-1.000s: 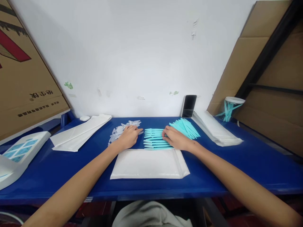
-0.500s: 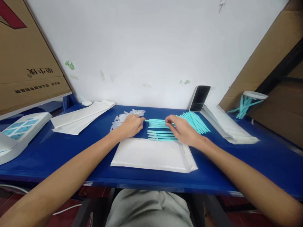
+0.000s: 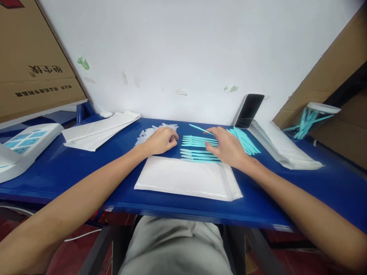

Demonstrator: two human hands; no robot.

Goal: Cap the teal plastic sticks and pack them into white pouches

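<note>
My right hand (image 3: pixel 225 144) has a thin teal stick (image 3: pixel 200 129) at its fingertips, its free end pointing left and raised. Below that hand, several teal sticks (image 3: pixel 190 152) lie in two rows. A heap of more teal sticks (image 3: pixel 243 141) is just right of the hand. My left hand (image 3: pixel 164 140) is curled at the pile of small translucent white pieces (image 3: pixel 146 133); whether it pinches a piece is too small to tell. A white padded packet (image 3: pixel 186 177) lies flat in front of both hands.
White folded packets (image 3: pixel 97 131) lie at the left and another white packet (image 3: pixel 283 151) at the right. A dark phone (image 3: pixel 249 110) leans on the wall. A clear jar of teal sticks (image 3: pixel 312 118) stands far right. A white tray with blue labels (image 3: pixel 28 143) is far left.
My right hand has opened out from its closed pose, and a stick now angles up from its fingertips. My left hand has drawn its fingers in. The camera view has shifted slightly.
</note>
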